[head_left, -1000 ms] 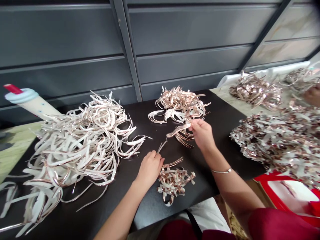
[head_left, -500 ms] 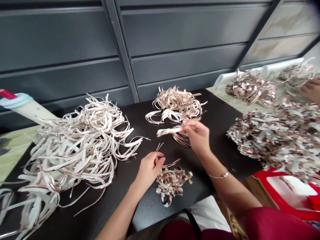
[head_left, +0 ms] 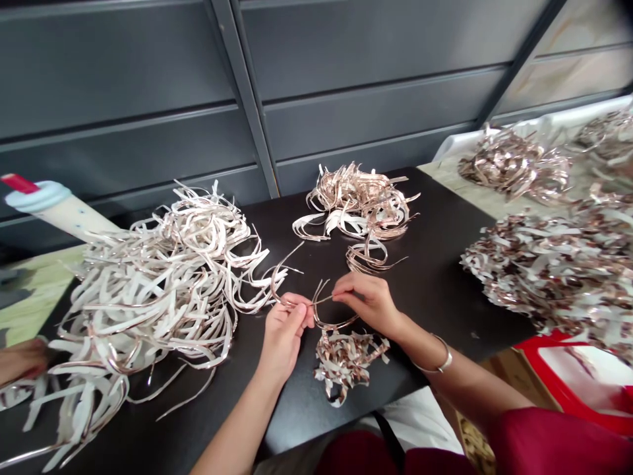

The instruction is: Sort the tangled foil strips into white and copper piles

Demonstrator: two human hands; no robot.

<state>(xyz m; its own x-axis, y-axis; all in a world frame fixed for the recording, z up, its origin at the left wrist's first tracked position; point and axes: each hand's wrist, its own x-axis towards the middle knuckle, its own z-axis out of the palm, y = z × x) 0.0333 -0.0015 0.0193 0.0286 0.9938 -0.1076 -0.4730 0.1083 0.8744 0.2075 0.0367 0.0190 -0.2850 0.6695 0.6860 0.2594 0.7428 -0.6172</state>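
My left hand point(head_left: 285, 333) pinches thin rose-gold foil strips point(head_left: 283, 269) between thumb and fingers; they curve up and away towards the left. Opposite it, my right hand point(head_left: 368, 302) is closed on the end of a thin strand that runs across to the left fingers. Other strands loop just below the gap between the hands. Under them on the black table lies a small crinkled bunch of rose-gold and white foil point(head_left: 346, 363). Beyond my right hand sits a pile of curled rose-gold strips point(head_left: 361, 198), with a few loose curls point(head_left: 368, 254) nearer me.
A big heap of white and rose-gold strips point(head_left: 163, 277) covers the left side, beside a pale cup-shaped object point(head_left: 64, 208). Another person's hand point(head_left: 22, 361) touches its edge. Crinkled foil point(head_left: 558, 270) is heaped at right above a red container point(head_left: 554, 369). Grey panels point(head_left: 376, 46) stand behind.
My right hand has come down and left towards my left hand; the pale flat bundle it held is no longer seen there. Another person's hand has appeared at far left.
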